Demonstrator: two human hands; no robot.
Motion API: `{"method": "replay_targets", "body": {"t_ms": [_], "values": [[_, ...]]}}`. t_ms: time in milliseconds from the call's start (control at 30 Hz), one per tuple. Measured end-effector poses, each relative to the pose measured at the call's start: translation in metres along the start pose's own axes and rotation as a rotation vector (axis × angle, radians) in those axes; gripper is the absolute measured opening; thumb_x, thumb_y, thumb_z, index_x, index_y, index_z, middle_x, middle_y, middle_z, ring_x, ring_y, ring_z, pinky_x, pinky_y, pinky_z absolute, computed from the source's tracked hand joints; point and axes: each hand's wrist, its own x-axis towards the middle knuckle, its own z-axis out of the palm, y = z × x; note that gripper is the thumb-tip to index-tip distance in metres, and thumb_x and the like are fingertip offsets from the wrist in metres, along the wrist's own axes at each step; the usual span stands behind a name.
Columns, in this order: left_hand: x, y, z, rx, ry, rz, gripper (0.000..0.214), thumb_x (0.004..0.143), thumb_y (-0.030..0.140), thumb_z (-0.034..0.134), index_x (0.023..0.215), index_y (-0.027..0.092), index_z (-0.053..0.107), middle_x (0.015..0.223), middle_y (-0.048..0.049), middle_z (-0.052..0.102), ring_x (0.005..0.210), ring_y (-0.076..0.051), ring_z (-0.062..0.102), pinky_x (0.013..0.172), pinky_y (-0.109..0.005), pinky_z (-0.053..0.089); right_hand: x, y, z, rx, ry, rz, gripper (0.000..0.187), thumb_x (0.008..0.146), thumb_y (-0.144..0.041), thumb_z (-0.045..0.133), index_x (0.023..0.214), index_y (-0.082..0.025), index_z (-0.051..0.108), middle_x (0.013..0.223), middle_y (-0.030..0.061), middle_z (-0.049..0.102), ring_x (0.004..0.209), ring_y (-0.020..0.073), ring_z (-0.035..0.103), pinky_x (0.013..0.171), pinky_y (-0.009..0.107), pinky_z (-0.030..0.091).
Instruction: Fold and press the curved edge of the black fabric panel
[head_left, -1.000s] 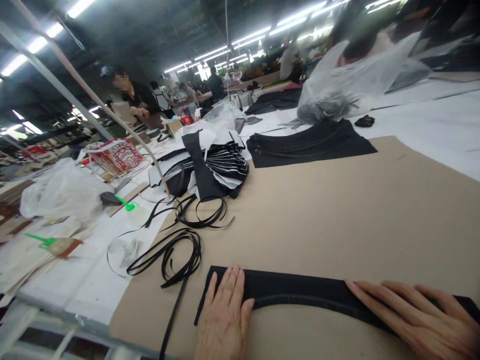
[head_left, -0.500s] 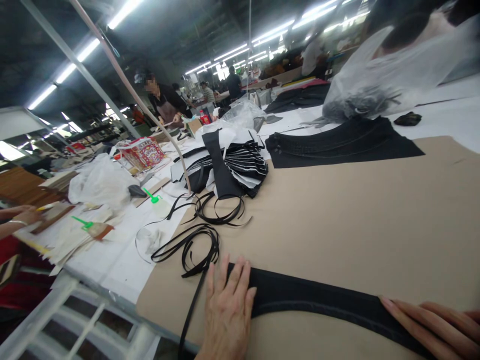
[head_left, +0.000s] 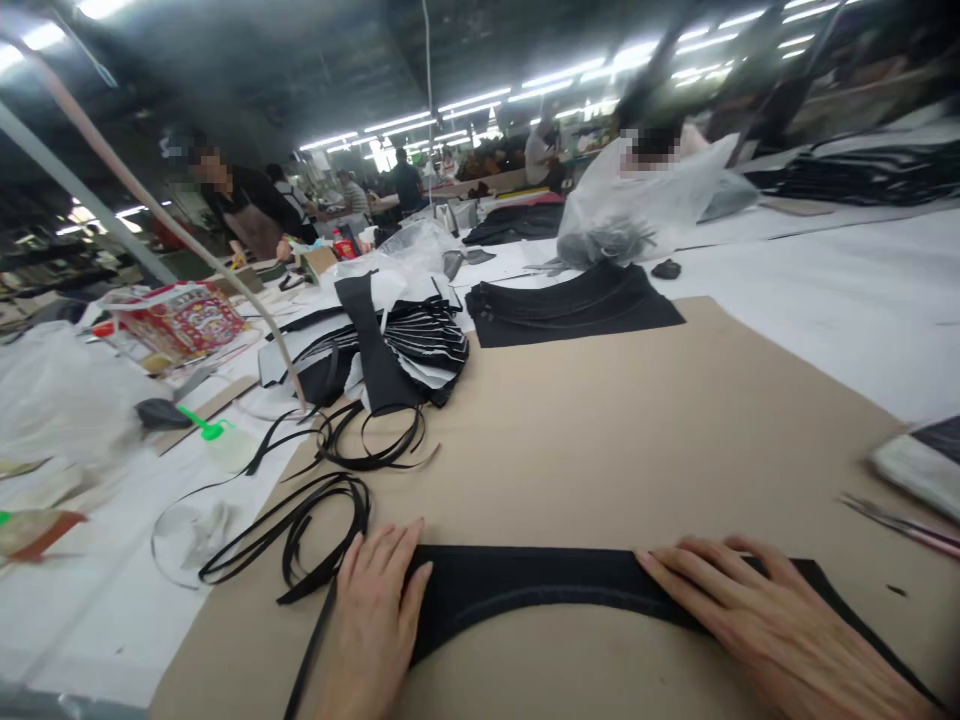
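A curved black fabric piece (head_left: pixel 540 578) lies flat on the tan board (head_left: pixel 637 450) in front of me. My left hand (head_left: pixel 379 610) rests on its left end, fingers stretched out and lying flat. On its right part lies my right hand (head_left: pixel 765 610), palm down with the fingers extended. Just beyond my left hand sits a coil of thin black strip (head_left: pixel 360 500), and one strip (head_left: pixel 309 650) runs down beside that wrist toward the near edge. A second black coil (head_left: pixel 412 440) is a little farther away.
Fanned black pieces with white backing (head_left: pixel 427 345) lie at back left, and a black stack (head_left: pixel 577 305) at the board's far edge. A green-tipped bottle (head_left: pixel 225 445) stands left. Pointed metal tool (head_left: pixel 900 522) lies right. Beyond are a clear plastic bag (head_left: pixel 645 205) and people.
The view has swung to the right, so the bench's right side now shows. Both hands stay flat on the black piece; more of my right hand is visible.
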Motion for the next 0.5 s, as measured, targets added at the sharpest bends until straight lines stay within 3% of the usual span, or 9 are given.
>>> {"method": "replay_targets", "body": {"t_ms": [100, 167, 233, 333, 400, 500], "values": [[0.018, 0.011, -0.011, -0.073, -0.217, -0.061, 0.032, 0.087, 0.028, 0.055, 0.118, 0.031, 0.061, 0.107, -0.0016, 0.067, 0.105, -0.024, 0.059, 0.098, -0.052, 0.041, 0.004, 0.000, -0.017, 0.023, -0.034, 0.051, 0.057, 0.083, 0.001, 0.034, 0.130, -0.026, 0.050, 0.111, -0.0002, 0.065, 0.096, 0.0186, 0.057, 0.088, 0.041, 0.037], [0.027, 0.017, -0.018, -0.066, -0.272, -0.099, 0.031, 0.083, 0.024, 0.058, 0.112, 0.033, 0.063, 0.103, -0.0006, 0.067, 0.104, -0.026, 0.059, 0.094, -0.054, 0.041, 0.004, 0.000, -0.024, 0.055, -0.030, 0.090, 0.057, 0.083, 0.002, 0.034, 0.132, -0.023, 0.047, 0.115, 0.0015, 0.063, 0.100, 0.0194, 0.055, 0.090, 0.042, 0.036], [0.031, 0.029, -0.020, -0.072, -0.222, -0.032, 0.034, 0.083, 0.021, 0.055, 0.113, 0.035, 0.062, 0.109, -0.0007, 0.066, 0.109, -0.026, 0.057, 0.093, -0.054, 0.040, 0.003, -0.004, -0.028, 0.093, -0.034, 0.103, 0.061, 0.083, 0.004, 0.033, 0.137, -0.023, 0.042, 0.121, 0.0022, 0.060, 0.105, 0.0191, 0.053, 0.091, 0.041, 0.035], [0.028, 0.063, -0.015, -0.123, -0.090, 0.237, 0.042, 0.090, 0.016, 0.045, 0.126, 0.034, 0.054, 0.120, -0.0010, 0.063, 0.114, -0.022, 0.054, 0.094, -0.045, 0.042, 0.006, -0.016, -0.027, 0.174, -0.077, 0.112, 0.064, 0.084, 0.003, 0.037, 0.141, -0.027, 0.038, 0.122, 0.0008, 0.058, 0.104, 0.0176, 0.052, 0.091, 0.038, 0.035], [0.024, 0.090, -0.007, -0.136, -0.051, 0.398, 0.045, 0.090, 0.013, 0.042, 0.131, 0.030, 0.051, 0.120, -0.0009, 0.064, 0.113, -0.020, 0.054, 0.093, -0.039, 0.043, 0.009, -0.025, -0.022, 0.189, -0.064, 0.100, 0.064, 0.082, 0.002, 0.041, 0.139, -0.027, 0.040, 0.120, 0.0000, 0.059, 0.101, 0.0177, 0.052, 0.090, 0.038, 0.036], [0.018, 0.118, 0.005, -0.104, -0.016, 0.508, 0.043, 0.090, 0.011, 0.040, 0.129, 0.022, 0.053, 0.114, -0.0026, 0.066, 0.103, -0.020, 0.057, 0.091, -0.035, 0.043, 0.011, -0.031, -0.013, 0.145, -0.030, 0.067, 0.062, 0.078, 0.001, 0.045, 0.135, -0.025, 0.045, 0.121, 0.0006, 0.058, 0.100, 0.0192, 0.051, 0.090, 0.039, 0.036]]}}
